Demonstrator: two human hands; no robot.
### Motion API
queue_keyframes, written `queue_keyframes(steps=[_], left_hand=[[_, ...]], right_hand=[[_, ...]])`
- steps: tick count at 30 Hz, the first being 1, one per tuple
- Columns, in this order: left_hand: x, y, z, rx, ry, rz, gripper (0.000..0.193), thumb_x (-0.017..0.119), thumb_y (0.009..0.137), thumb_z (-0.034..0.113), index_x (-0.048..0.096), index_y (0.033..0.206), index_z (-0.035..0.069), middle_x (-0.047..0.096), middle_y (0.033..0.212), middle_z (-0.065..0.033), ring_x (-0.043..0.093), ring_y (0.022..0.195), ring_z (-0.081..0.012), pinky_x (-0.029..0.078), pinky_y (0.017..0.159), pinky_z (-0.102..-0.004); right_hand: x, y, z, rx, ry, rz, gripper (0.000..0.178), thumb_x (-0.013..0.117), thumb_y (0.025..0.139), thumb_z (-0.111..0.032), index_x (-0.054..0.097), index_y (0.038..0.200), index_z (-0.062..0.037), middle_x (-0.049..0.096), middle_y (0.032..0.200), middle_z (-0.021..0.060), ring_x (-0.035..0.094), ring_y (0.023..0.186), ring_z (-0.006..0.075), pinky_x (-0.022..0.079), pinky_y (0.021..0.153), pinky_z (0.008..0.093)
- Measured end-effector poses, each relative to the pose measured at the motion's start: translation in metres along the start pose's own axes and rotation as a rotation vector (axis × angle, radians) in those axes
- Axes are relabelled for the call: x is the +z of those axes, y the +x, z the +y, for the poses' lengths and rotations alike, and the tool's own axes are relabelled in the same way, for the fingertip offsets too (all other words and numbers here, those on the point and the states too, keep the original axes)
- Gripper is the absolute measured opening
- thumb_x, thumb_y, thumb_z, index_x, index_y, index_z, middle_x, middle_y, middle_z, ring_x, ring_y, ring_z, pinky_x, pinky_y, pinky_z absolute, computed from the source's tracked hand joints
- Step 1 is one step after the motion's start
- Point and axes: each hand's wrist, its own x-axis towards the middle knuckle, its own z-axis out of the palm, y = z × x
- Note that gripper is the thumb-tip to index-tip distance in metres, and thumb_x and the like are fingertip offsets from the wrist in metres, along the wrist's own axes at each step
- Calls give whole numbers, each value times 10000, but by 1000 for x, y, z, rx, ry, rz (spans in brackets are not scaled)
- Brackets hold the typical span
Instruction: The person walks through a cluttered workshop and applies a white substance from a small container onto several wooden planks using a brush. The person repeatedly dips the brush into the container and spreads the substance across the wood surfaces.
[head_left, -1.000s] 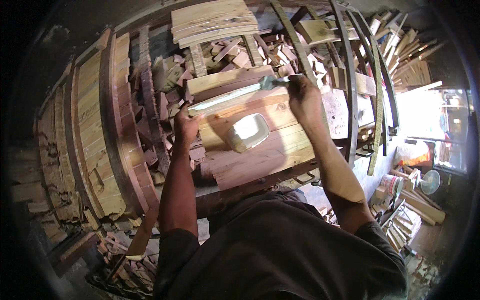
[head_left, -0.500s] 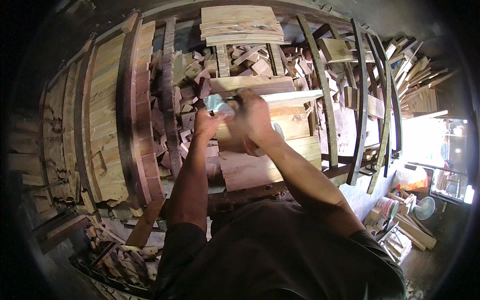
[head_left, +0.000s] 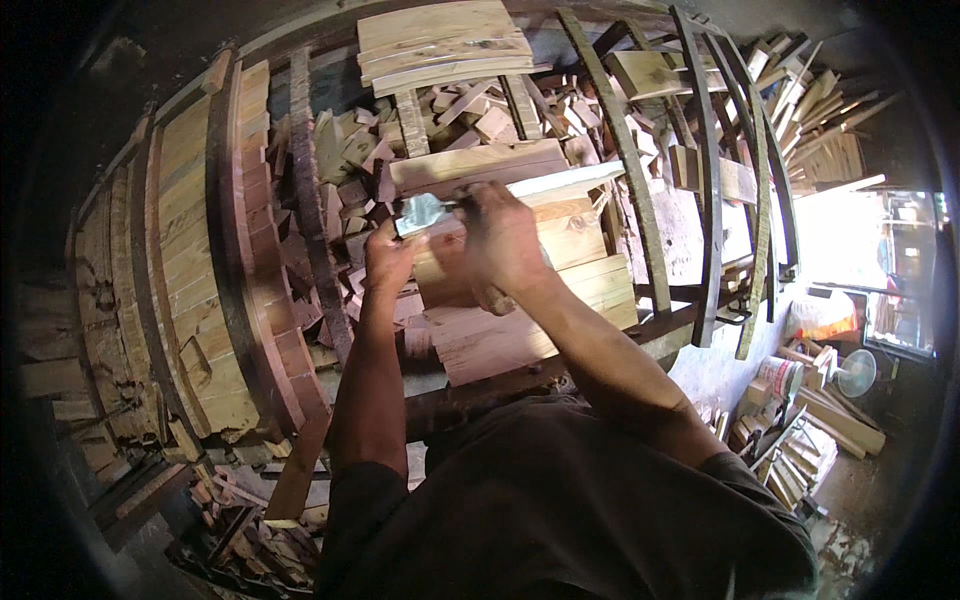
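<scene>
My right hand (head_left: 500, 245), blurred by motion, is closed over a scraper-like tool. Its flat bluish-grey blade (head_left: 420, 213) points left from a dark neck. Just below that blade, my left hand (head_left: 387, 258) is closed on the left end of a wooden board (head_left: 570, 182); its fingertips are hidden. The board lies crosswise, its upper edge brightly lit, rising to the right. Beneath are pale wooden planks (head_left: 530, 315) laid side by side. What lies under my right palm is hidden.
Dark rails (head_left: 618, 150) cross the frame over a heap of wood offcuts (head_left: 350, 150). A stack of boards (head_left: 440, 45) lies at the far side, and a planked panel (head_left: 195, 270) at left. Lower right are a bucket (head_left: 780, 378) and a small fan (head_left: 856, 373).
The view has shifted, so the scene sits slightly left and higher. Both hands remain at the board. My right hand has moved slightly; the blade is still beside my left hand.
</scene>
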Motion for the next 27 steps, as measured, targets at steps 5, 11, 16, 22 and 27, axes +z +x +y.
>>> queue_keyframes(steps=[5, 11, 16, 22, 27], left_hand=[[9, -5, 31, -71, 92, 14, 355, 735, 801, -47, 655, 1141, 11, 706, 1071, -59, 642, 943, -131, 501, 878, -291], [2, 1, 6, -25, 3, -12, 336, 728, 802, -58, 649, 1124, 1, 702, 1059, -58, 641, 952, -136, 498, 887, -288], [7, -3, 16, -52, 48, 7, 289, 727, 805, -56, 662, 1081, 2, 706, 1040, -51, 638, 931, -126, 499, 867, -285], [-3, 2, 3, 104, 389, 42, 370, 759, 795, 26, 617, 1133, -18, 707, 1025, -104, 655, 899, -190, 507, 842, -322], [-3, 2, 4, 109, 383, 28, 400, 781, 775, 86, 606, 1120, -18, 696, 1016, -155, 670, 904, -264, 521, 815, -372]], right_hand=[[-62, -7, 93, 173, -29, 200, 197, 651, 836, 9, 695, 1027, -10, 712, 943, 181, 705, 852, 286, 546, 779, 350], [-171, 0, 174, 318, -415, 475, 149, 665, 871, -58, 713, 1012, -53, 722, 896, 178, 714, 811, 260, 534, 740, 345], [-182, -15, 182, 273, -259, 594, 119, 641, 856, -19, 695, 957, -51, 689, 881, 170, 673, 799, 344, 520, 717, 413], [-74, -39, 80, 113, -4, 288, 220, 595, 813, 62, 652, 1004, -32, 636, 908, 196, 655, 812, 383, 531, 693, 413], [-61, -34, 44, 221, 201, 124, 170, 652, 819, 24, 671, 983, -15, 670, 905, 200, 676, 826, 362, 545, 725, 402]])
